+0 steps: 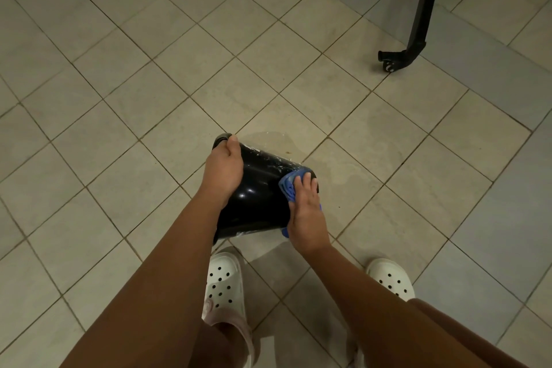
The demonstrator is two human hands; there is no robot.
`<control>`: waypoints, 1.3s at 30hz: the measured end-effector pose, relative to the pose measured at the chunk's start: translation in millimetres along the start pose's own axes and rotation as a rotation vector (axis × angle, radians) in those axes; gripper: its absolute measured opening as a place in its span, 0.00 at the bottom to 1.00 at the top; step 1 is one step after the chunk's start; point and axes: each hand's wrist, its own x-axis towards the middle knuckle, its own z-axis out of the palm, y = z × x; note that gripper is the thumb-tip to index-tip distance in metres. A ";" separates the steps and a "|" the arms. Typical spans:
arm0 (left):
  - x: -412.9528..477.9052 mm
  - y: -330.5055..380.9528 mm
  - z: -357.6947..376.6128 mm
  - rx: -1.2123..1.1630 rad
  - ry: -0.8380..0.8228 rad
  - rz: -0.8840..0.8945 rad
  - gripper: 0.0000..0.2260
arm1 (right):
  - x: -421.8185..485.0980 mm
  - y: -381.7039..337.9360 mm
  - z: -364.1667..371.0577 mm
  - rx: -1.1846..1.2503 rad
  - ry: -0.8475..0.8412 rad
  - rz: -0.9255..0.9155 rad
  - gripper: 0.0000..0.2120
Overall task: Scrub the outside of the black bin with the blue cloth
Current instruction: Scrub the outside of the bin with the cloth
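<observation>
The black bin (257, 197) lies tipped on its side on the tiled floor, glossy and flecked with white suds. My left hand (224, 170) grips its left end, thumb curled over the rim. My right hand (306, 212) presses the blue cloth (288, 185) flat against the bin's right end, fingers spread and straight. Most of the cloth is hidden under that hand.
A wet patch (298, 143) spreads on the beige floor tiles just beyond the bin. My feet in white perforated clogs (225, 284) (391, 278) stand just behind it. A black furniture leg with a caster (400, 58) stands at the upper right.
</observation>
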 end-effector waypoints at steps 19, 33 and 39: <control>0.8 -5.3 -3.2 -0.108 -0.013 -0.068 0.24 | 35.0 -17.5 -60.1 0.126 0.339 0.296 0.02; 0.9 -3.1 -4.7 -0.160 0.000 -0.087 0.22 | 44.2 -17.4 -74.7 1.768 -0.058 0.458 0.27; -0.8 -2.9 -3.8 -0.180 0.005 -0.090 0.21 | 28.7 17.0 -72.8 1.642 0.051 0.438 0.23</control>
